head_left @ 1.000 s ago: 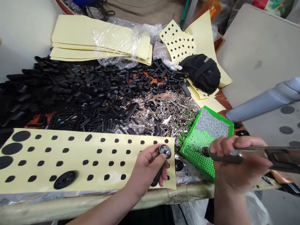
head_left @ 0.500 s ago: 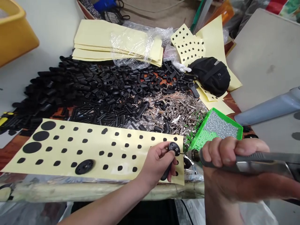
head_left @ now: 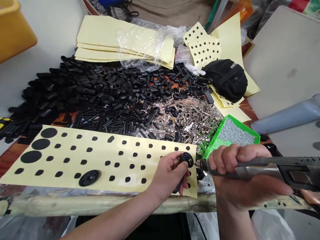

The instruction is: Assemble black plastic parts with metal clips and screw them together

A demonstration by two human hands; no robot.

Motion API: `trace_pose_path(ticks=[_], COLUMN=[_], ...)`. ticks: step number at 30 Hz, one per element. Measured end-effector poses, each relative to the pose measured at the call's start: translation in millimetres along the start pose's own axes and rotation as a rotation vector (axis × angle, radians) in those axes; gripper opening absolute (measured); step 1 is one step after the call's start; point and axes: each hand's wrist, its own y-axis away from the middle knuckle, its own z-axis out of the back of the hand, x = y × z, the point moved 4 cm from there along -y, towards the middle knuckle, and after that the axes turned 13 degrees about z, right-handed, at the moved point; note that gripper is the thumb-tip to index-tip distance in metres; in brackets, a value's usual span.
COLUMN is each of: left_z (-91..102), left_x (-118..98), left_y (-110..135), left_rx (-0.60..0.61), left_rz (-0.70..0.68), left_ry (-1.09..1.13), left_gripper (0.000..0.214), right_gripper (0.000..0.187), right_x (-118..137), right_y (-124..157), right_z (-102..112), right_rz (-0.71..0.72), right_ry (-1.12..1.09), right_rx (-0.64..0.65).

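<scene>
My left hand (head_left: pixel 168 175) is closed round a black plastic part with a round ribbed head (head_left: pixel 186 157), held upright above the near edge of a yellow sheet with black dots (head_left: pixel 100 156). My right hand (head_left: pixel 237 173) grips a grey powered screwdriver (head_left: pixel 270 168) lying sideways. Its tip touches the round head of the part. Just behind the tool sits a green perforated tray (head_left: pixel 220 141) holding small silver screws.
A big heap of black plastic parts (head_left: pixel 95 96) and a pile of shiny metal pieces (head_left: pixel 190 118) cover the table middle. A loose black disc (head_left: pixel 88 177) lies on the sheet. Stacked yellow sheets (head_left: pixel 112 43), a black pouch (head_left: pixel 226 80) and a grey board (head_left: pixel 282 63) lie behind.
The screwdriver tip has moved left from over the green tray to the head of the black part in my left hand. The view shifted left.
</scene>
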Motion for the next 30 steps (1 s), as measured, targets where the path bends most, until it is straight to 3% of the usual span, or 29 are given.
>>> trace_pose_path(ticks=[8,16,19,24,30], left_z=[-0.8,-2.0,-1.3,2.1,2.7], left_x=[4,2,0,-3,-2], left_y=[1,2,2,1,2], left_rx=[-0.046,-0.054,-0.010,-0.034,-0.017], left_rz=[0.008,0.012,0.025,0.028,0.021], left_ry=[0.010,-0.057,-0.072,-0.032,-0.017], left_gripper=[0.025,0.028,0.020,0.016,0.019], right_gripper=[0.024,0.046,0.052,0.046,0.043], right_x=[-7,-10,2,21,-6], right_y=[2,3,-8,-24,-17], right_z=[-7,-5,9,48,66], right_rz=[-0.028,-0.053,0.000,0.300,0.188], right_ry=[0.013,0.047,0.059,0.302,0.261], right_rx=[0.090,0.043,-0.037,-0.113,-0.149])
